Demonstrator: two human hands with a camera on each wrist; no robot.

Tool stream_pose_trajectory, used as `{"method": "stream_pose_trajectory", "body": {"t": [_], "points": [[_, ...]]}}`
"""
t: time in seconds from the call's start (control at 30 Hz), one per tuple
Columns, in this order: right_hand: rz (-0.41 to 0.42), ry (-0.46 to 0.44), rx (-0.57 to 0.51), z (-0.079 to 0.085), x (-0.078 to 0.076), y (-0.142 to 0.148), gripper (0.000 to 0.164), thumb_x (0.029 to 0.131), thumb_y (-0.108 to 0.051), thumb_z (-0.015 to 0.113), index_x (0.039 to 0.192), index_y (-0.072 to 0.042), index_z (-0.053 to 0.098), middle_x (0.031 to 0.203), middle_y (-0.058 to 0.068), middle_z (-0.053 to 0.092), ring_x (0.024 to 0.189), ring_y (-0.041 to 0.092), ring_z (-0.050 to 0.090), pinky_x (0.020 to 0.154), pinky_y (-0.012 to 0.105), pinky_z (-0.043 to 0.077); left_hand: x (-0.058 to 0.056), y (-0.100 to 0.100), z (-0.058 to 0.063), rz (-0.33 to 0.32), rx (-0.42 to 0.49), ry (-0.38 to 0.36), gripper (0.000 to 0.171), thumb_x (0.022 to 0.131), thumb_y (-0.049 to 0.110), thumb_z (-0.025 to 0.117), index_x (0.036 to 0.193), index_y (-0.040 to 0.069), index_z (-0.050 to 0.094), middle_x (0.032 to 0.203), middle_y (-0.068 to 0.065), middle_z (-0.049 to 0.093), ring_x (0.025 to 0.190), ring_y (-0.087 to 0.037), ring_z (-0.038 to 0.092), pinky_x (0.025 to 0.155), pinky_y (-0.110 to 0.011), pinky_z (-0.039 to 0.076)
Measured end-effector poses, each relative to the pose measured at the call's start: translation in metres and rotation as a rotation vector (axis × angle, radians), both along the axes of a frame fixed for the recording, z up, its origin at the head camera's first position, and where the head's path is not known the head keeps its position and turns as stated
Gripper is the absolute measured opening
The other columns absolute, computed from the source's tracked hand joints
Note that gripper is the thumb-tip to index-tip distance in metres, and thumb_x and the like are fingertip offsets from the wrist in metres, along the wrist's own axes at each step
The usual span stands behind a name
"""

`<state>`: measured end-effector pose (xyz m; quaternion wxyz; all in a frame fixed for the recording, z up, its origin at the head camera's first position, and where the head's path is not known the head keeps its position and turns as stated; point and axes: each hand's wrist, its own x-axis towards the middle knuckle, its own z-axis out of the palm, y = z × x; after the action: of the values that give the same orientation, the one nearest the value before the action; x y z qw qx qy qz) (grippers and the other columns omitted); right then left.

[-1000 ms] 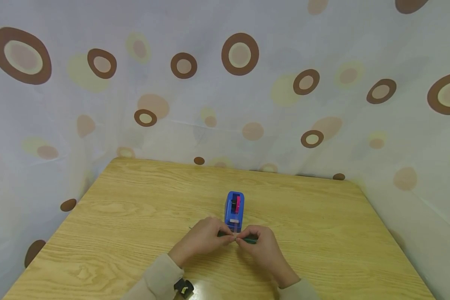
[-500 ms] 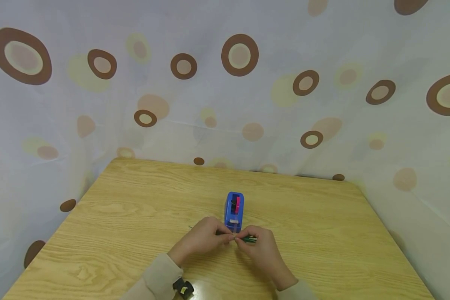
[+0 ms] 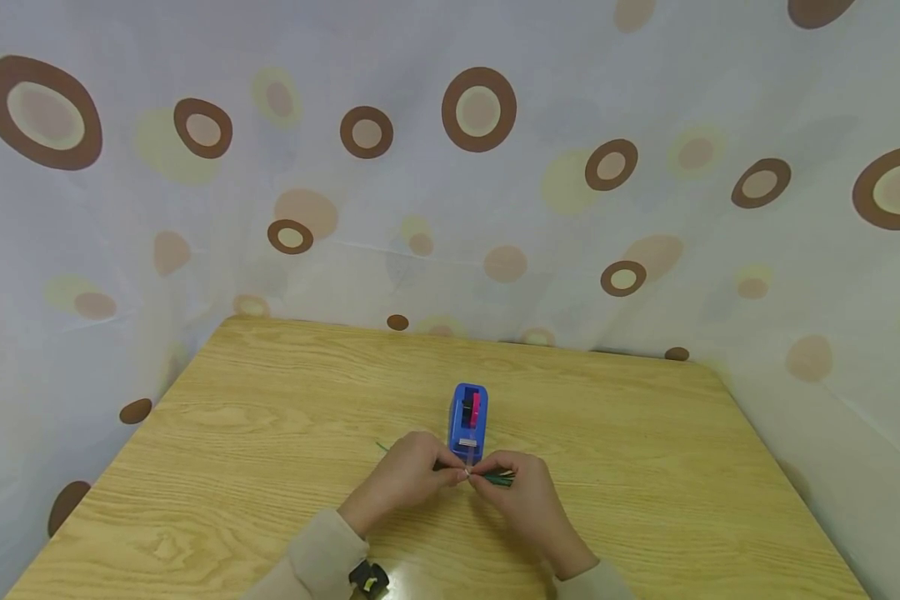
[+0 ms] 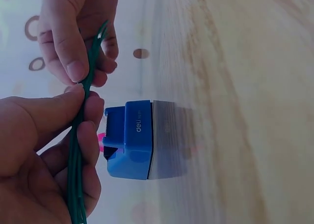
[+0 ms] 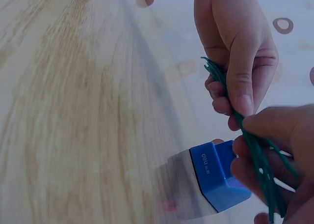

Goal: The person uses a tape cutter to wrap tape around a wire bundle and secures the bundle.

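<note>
A bundle of thin green wire-like strands [image 4: 76, 170] runs through both hands. My left hand [image 3: 405, 475] pinches it between thumb and fingers, with the strands lying along the curled fingers. Right beside it, my right hand [image 3: 521, 492] pinches the same bundle, the thumb tips almost meeting; several loose ends [image 5: 277, 160] spread past that palm. Just beyond the hands stands a blue tape dispenser [image 3: 461, 433] with a pink-and-black core. From its cutter a clear strip of tape [image 3: 470, 455] reaches toward the fingertips, which hide where it ends.
The wood-grain table [image 3: 285, 392] spreads around the dispenser on every side. A pale curtain [image 3: 420, 275] with brown circles hangs along its back and sides. By the left sleeve [image 3: 318, 550] is a small black device [image 3: 369, 577].
Both hands stay almost in place, pinching the bundle in front of the dispenser. The thin green end beyond my left hand has risen slightly, and the strands at my right hand have fanned out a little.
</note>
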<state>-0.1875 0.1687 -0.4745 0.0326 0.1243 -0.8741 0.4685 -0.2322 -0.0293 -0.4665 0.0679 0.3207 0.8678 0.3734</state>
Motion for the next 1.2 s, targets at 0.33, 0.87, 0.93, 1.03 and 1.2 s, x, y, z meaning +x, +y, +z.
{"method": "stream_pose_trajectory", "body": {"t": [0.33, 0.87, 0.93, 1.03, 1.2], "points": [[0.037, -0.077, 0.006, -0.0024, -0.0038, 0.0016, 0.003, 0.090, -0.015, 0.074, 0.092, -0.013, 0.076, 0.092, -0.005, 0.073, 0.091, 0.014, 0.067, 0.081, 0.030, 0.054, 0.0031, 0.0022, -0.0001, 0.007, -0.059, 0.097, 0.009, 0.089, 0.021, 0.075, 0.093, 0.015, 0.081, 0.084, 0.010, 0.073, 0.069, 0.002, 0.055, 0.060, -0.018, 0.045], [-0.022, -0.096, -0.019, -0.0044, -0.0017, -0.0012, 0.005, 0.088, -0.011, 0.076, 0.083, -0.009, 0.074, 0.084, -0.007, 0.071, 0.082, 0.014, 0.062, 0.076, 0.029, 0.050, 0.0029, 0.0013, 0.0004, -0.010, -0.084, 0.051, 0.011, 0.092, 0.023, 0.072, 0.092, 0.016, 0.081, 0.085, 0.014, 0.071, 0.075, 0.003, 0.059, 0.066, -0.020, 0.049], [-0.020, -0.073, -0.007, -0.0048, -0.0015, -0.0014, 0.005, 0.087, -0.011, 0.076, 0.083, -0.009, 0.074, 0.083, -0.008, 0.070, 0.083, 0.014, 0.063, 0.075, 0.028, 0.051, 0.0032, 0.0010, 0.0021, -0.017, -0.095, 0.038, 0.013, 0.094, 0.023, 0.070, 0.091, 0.016, 0.080, 0.079, 0.015, 0.068, 0.069, 0.002, 0.055, 0.062, -0.020, 0.046], [-0.011, -0.032, 0.019, -0.0053, -0.0007, -0.0017, 0.005, 0.087, -0.009, 0.077, 0.082, -0.010, 0.074, 0.084, -0.009, 0.070, 0.084, 0.013, 0.064, 0.076, 0.028, 0.052, 0.0035, 0.0005, 0.0036, -0.020, -0.095, 0.012, 0.019, 0.097, 0.024, 0.066, 0.088, 0.015, 0.079, 0.069, 0.015, 0.062, 0.059, 0.000, 0.048, 0.055, -0.020, 0.040], [-0.004, 0.034, 0.066, -0.0080, 0.0001, -0.0025, 0.009, 0.086, -0.007, 0.077, 0.081, -0.014, 0.074, 0.084, -0.011, 0.070, 0.085, 0.011, 0.065, 0.078, 0.029, 0.053, 0.0044, -0.0004, 0.0034, -0.026, -0.096, 0.005, 0.020, 0.098, 0.025, 0.064, 0.089, 0.014, 0.079, 0.068, 0.014, 0.060, 0.056, -0.001, 0.045, 0.053, -0.020, 0.038]]}}
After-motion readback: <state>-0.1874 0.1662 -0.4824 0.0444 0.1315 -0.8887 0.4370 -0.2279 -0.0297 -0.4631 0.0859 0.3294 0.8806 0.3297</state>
